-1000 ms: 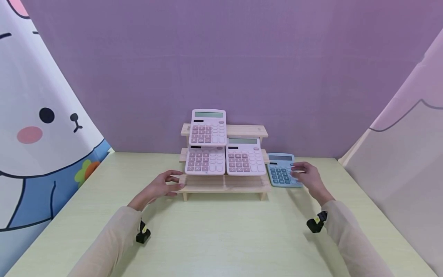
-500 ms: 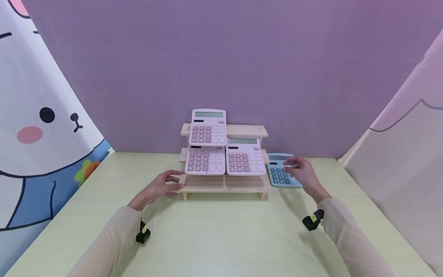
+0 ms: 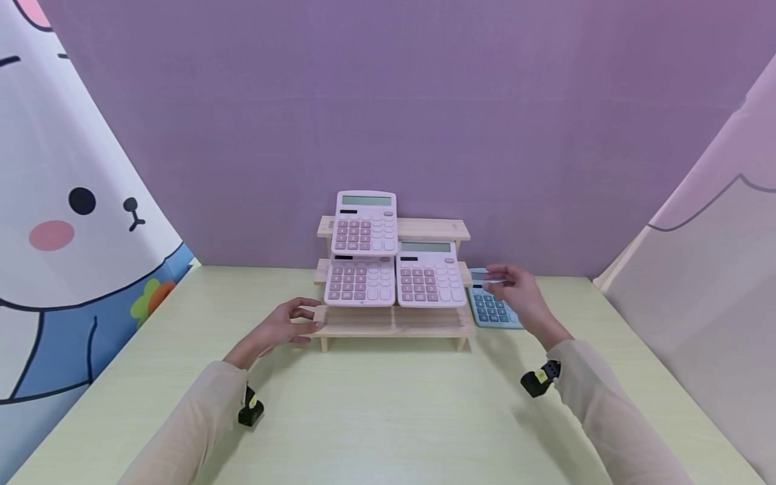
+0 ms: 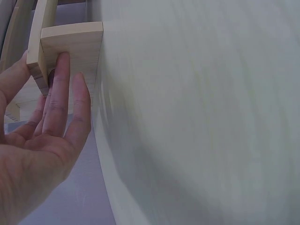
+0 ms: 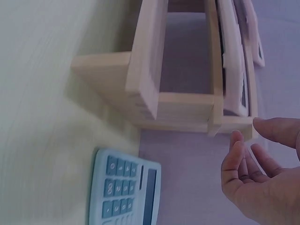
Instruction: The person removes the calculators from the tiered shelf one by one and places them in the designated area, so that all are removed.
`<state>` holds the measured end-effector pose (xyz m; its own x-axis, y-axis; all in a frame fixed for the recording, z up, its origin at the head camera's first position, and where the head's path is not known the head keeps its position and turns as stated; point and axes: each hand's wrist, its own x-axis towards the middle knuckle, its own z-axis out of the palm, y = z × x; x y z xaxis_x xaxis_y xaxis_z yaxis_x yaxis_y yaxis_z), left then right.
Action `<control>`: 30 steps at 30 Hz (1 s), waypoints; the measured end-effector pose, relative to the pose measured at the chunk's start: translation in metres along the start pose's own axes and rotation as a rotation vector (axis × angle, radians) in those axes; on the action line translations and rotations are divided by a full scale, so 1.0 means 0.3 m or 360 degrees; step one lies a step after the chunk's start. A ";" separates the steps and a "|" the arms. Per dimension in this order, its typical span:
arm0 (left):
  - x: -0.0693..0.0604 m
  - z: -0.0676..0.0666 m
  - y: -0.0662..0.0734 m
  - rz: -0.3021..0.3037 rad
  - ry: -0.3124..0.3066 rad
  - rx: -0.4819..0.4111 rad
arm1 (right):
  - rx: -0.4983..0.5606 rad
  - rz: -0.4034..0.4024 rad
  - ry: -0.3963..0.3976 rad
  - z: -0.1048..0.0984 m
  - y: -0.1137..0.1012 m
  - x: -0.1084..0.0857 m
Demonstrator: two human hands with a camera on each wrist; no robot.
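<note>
A three-tier wooden stand point(image 3: 394, 322) holds one pink calculator point(image 3: 365, 223) at the left of its top tier and two on the middle tier, a left one point(image 3: 359, 283) and a right one point(image 3: 429, 276). My left hand point(image 3: 280, 328) grips the left end of the bottom tier; in the left wrist view its thumb is at the board point(image 4: 38, 56), fingers underneath. My right hand point(image 3: 523, 301), empty with fingers loosely bent, hovers over a blue calculator point(image 3: 492, 308) lying right of the stand. In the right wrist view its fingertips are near the upper tiers' end; contact is unclear.
The pale tabletop point(image 3: 388, 417) extends in front of the stand. Behind it rises a purple backdrop point(image 3: 394, 121). A cartoon-printed cloth point(image 3: 79, 269) hangs at the left, and a pale printed one point(image 3: 697, 303) at the right.
My right hand has moved left and slightly away from me, from the blue calculator's right side toward the stand. My left hand and the calculators have stayed in place.
</note>
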<state>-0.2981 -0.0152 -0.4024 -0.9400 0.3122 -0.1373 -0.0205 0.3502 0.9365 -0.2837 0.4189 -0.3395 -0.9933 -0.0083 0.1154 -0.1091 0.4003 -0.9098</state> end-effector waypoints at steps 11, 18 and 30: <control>0.001 0.000 0.001 -0.0002 -0.0001 -0.0002 | 0.0112 -0.0019 -0.0083 0.054 -0.062 0.006; 0.002 -0.001 -0.001 -0.0001 -0.0004 -0.0005 | 0.0155 -0.0005 -0.0077 0.090 -0.096 0.020; 0.005 0.000 -0.002 -0.0003 -0.0001 -0.0009 | 0.0286 0.0000 -0.0161 0.176 -0.154 0.040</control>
<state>-0.2997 -0.0150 -0.4032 -0.9399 0.3119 -0.1392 -0.0242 0.3455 0.9381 -0.2925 0.3519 -0.3171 -0.9911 -0.1037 0.0831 -0.1053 0.2307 -0.9673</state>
